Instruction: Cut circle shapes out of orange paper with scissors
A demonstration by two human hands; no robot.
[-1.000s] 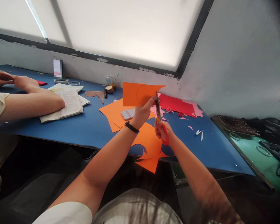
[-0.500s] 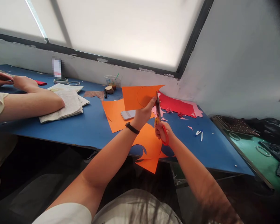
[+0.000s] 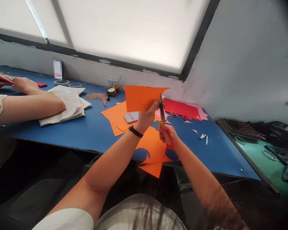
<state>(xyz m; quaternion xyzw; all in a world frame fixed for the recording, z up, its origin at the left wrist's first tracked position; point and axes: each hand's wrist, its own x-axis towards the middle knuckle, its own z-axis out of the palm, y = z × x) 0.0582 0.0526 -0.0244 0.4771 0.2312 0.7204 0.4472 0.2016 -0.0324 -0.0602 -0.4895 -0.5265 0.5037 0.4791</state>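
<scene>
My left hand (image 3: 147, 115) pinches a sheet of orange paper (image 3: 133, 98) near its lower right and holds it up above the table. A round outline is drawn on that sheet. Red-and-yellow-handled scissors (image 3: 169, 138) are gripped in my right hand (image 3: 165, 131), blades pointing up at the paper's right side, beside my left fingertips. Whether the blades are parted is hard to see. Below my hands lie more orange sheets (image 3: 153, 145), one with curved pieces cut out and overhanging the table's front edge. A phone (image 3: 131, 117) rests on orange paper behind my left wrist.
Red paper (image 3: 182, 108) and pink scraps lie right of my hands on the blue table (image 3: 91, 135), near white pens (image 3: 206, 139). A plastic cup (image 3: 114, 83) stands at the back. On the left, another person's forearm (image 3: 36, 110) rests on folded papers (image 3: 62, 118).
The orange sheet in my left hand has tilted slightly, showing more of the drawn outline. A loose orange sheet beneath has shifted left. Both hands keep their holds.
</scene>
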